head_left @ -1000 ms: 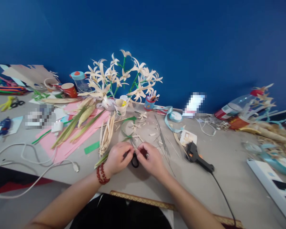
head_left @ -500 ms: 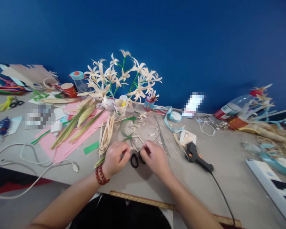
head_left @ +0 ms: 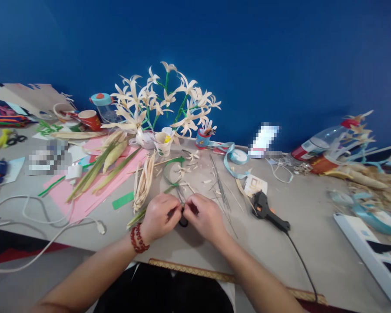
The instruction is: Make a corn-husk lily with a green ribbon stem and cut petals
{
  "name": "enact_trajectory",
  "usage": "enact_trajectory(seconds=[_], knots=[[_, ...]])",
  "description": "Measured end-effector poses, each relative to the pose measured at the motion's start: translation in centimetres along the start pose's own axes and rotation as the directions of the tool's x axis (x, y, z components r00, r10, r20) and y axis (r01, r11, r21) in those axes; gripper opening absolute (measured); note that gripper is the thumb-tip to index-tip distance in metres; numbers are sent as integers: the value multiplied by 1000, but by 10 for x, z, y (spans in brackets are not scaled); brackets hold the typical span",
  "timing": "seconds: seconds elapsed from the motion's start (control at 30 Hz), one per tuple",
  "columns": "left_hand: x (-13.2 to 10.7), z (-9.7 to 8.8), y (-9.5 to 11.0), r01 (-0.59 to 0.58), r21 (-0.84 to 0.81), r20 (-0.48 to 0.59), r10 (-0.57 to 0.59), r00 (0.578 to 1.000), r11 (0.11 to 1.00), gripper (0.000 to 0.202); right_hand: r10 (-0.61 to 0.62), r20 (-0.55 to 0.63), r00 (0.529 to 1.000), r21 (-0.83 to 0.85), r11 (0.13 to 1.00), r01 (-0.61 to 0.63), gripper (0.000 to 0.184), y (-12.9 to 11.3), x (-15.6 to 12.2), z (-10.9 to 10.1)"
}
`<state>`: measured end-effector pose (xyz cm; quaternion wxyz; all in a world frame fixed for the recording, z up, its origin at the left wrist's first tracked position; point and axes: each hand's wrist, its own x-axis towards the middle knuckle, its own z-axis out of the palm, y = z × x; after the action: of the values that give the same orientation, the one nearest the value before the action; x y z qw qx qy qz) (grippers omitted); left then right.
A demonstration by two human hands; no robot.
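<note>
My left hand point(head_left: 161, 217) and my right hand point(head_left: 203, 217) meet almost fingertip to fingertip above the table's front part. Both are closed in a pinch; whatever lies between the fingers is too small to make out. Beneath them lie black-handled scissors point(head_left: 183, 221), mostly covered by the hands. Just beyond, a green strip point(head_left: 172, 163) curls on the table among pale husk scraps. A bundle of dried corn husk strips point(head_left: 144, 184) lies left of my left hand. Farther back stand white husk flowers point(head_left: 187, 124) on green stems, beside a paper cup point(head_left: 163, 145).
A black glue gun point(head_left: 270, 213) with its cord lies at right, near thin wires point(head_left: 220, 184) and a blue ribbon roll point(head_left: 239, 156). Pink paper point(head_left: 81, 208) with green husks and a white cable point(head_left: 101, 227) is at left. A power strip point(head_left: 361, 252) sits far right.
My right hand has moved left, closing the gap to my left hand, and now covers more of the scissors. The view has shifted slightly.
</note>
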<state>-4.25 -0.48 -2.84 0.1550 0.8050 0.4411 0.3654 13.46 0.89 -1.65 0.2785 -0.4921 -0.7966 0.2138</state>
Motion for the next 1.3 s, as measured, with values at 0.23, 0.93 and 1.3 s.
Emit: enact_trajectory(seconds=[0.23,0.93,1.3], knots=[[-1,-4,-3,50,-75,-64,-55,996,996,17,40,-25,999,52,998,-39,5,4,3,-9],[1,0,0,79,-130,15,-78,997,988,8,-64,53,997,25,998,63,12,-6,-3,-2],[0,0,-10,36,67,-56,-32,998,997,9,-119,13,993,-83,989,120,14,-4,-3,-6]])
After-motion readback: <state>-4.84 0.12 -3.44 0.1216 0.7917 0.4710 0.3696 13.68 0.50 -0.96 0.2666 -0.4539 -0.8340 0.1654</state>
